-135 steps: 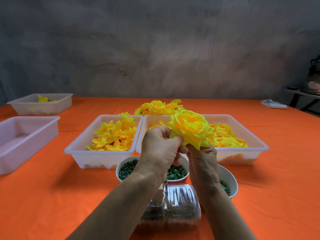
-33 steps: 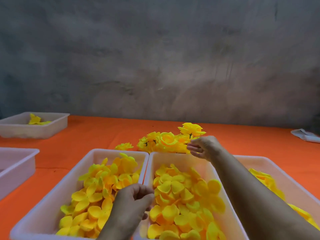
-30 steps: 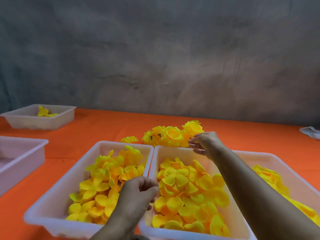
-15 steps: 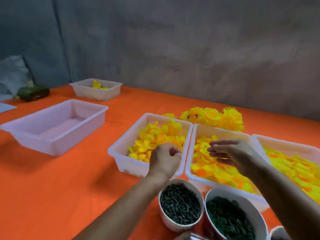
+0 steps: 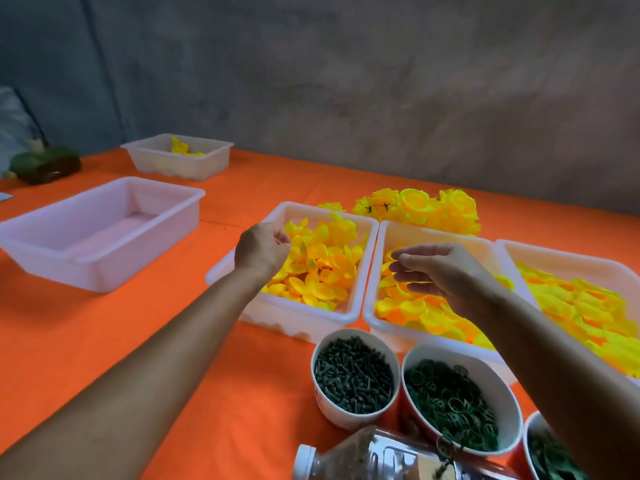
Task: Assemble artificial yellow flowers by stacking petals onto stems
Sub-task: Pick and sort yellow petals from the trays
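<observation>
Three white trays hold yellow petals: a left tray point(image 5: 348, 318), a middle tray point(image 5: 372, 306) and a right tray point(image 5: 554, 252). Finished yellow flowers point(image 5: 422, 209) lie heaped behind them. My left hand point(image 5: 261, 249) hovers over the left tray's near-left rim with fingers curled shut; nothing shows in it. My right hand point(image 5: 446, 271) hangs above the middle tray's petals, fingers apart and empty. A white bowl of dark green stems point(image 5: 353, 372) stands in front of the trays.
A bowl of green rings point(image 5: 453, 403) and a third bowl point(image 5: 550, 448) stand to the right of the stems. A clear plastic jar point(image 5: 374, 455) lies at the near edge. An empty tray point(image 5: 97, 233) and a far tray point(image 5: 180, 161) sit left on the orange table.
My right hand left the finished flower on the pile and drew back over the middle tray. My left hand moved to the left tray's edge. The view swung left and down.
</observation>
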`<state>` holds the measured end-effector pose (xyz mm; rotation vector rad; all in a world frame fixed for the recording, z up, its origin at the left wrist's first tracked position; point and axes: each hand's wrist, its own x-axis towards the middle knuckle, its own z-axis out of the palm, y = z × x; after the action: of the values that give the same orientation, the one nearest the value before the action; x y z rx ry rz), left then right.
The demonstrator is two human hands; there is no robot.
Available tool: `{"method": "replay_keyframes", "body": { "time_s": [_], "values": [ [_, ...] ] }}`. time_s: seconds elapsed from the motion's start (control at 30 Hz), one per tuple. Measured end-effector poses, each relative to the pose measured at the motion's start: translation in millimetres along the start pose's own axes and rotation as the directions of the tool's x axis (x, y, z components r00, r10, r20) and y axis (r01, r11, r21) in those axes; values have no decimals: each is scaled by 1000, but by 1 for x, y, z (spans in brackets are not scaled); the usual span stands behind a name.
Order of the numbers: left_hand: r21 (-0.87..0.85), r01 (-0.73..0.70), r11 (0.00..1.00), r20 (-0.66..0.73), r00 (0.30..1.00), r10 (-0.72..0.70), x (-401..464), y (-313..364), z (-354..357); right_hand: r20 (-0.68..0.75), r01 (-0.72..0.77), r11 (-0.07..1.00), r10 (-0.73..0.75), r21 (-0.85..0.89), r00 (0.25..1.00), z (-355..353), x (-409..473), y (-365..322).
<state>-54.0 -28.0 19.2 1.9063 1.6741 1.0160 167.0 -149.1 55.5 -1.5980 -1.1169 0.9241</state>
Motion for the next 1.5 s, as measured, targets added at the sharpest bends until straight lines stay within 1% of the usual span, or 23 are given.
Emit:
{"method": "replay_keyframes", "body": {
  "time_s": [0.1, 0.17, 0.2, 0.27, 0.37, 0.43, 0.53, 0.7, 0.8, 0.9, 1.0, 1.1, 1.17, 1.23, 1.27, 1.33, 1.37, 1.4, 1.43, 1.5],
  "values": [
    [104, -31, 994, 93, 995, 21, 14, -1, 14, 32, 36, 999, -35, -33, 999, 10, 11, 2],
    [168, -33, 985, 144, 990, 9, 22, 0, 26, 58, 61, 997, -59, -39, 997, 18, 22, 4],
    [204, -21, 979, 155, 988, -11, 26, 2, 33, 65, 74, 997, -72, -33, 995, 22, 27, 5],
    [266, 32, 963, 132, 989, -70, 33, 5, 47, 63, 99, 995, -99, -8, 993, 31, 38, 9],
    [256, 155, 954, 71, 981, -178, 41, 9, 68, 28, 130, 991, -131, 26, 991, 44, 52, 17],
    [263, 191, 946, 96, 970, -222, 45, 7, 78, -2, 151, 988, -151, 34, 988, 49, 59, 25],
    [346, 158, 925, 148, 964, -220, 51, 3, 82, -55, 180, 983, -178, 34, 983, 50, 68, 33],
    [340, 202, 918, 141, 955, -262, 61, 1, 69, -112, 208, 977, -202, 44, 973, 48, 76, 39],
    [358, 189, 914, 239, 928, -286, 66, 9, 59, -112, 200, 979, -195, 42, 974, 47, 78, 40],
    [355, 180, 917, 251, 927, -279, 61, 4, 67, -82, 195, 981, -195, -9, 977, 45, 81, 37],
    [360, 150, 921, 200, 952, -233, 53, -5, 80, -76, 249, 960, -260, -126, 963, 40, 87, 30],
    [362, 130, 923, 184, 961, -207, 51, -7, 83, -102, 298, 900, -345, -318, 933, 34, 97, 24],
    [347, 119, 930, 189, 963, -193, 51, -8, 84, -60, 296, 827, -367, -478, 928, 33, 104, 22],
    [357, 69, 932, 184, 972, -143, 51, -8, 85, 62, 309, 686, -360, -659, 931, 37, 113, 19],
    [373, 16, 928, 177, 980, -88, 51, -7, 86, 141, 330, 607, -338, -723, 931, 40, 119, 18],
    [394, -142, 908, 192, 979, 69, 51, -6, 90, 286, 381, 448, -266, -809, 921, 49, 128, 18],
    [396, -227, 890, 233, 962, 142, 51, -6, 93, 332, 395, 377, -222, -838, 917, 54, 131, 18],
    [396, -296, 869, 295, 938, 184, 52, -5, 95, 352, 392, 316, -176, -864, 919, 58, 134, 20],
    [396, -335, 855, 362, 913, 189, 52, -6, 98, 350, 373, 266, -133, -889, 927, 62, 136, 22],
    [404, -346, 847, 475, 870, 129, 53, -7, 104, 306, 318, 196, -90, -927, 948, 68, 137, 27]
  ]
}}
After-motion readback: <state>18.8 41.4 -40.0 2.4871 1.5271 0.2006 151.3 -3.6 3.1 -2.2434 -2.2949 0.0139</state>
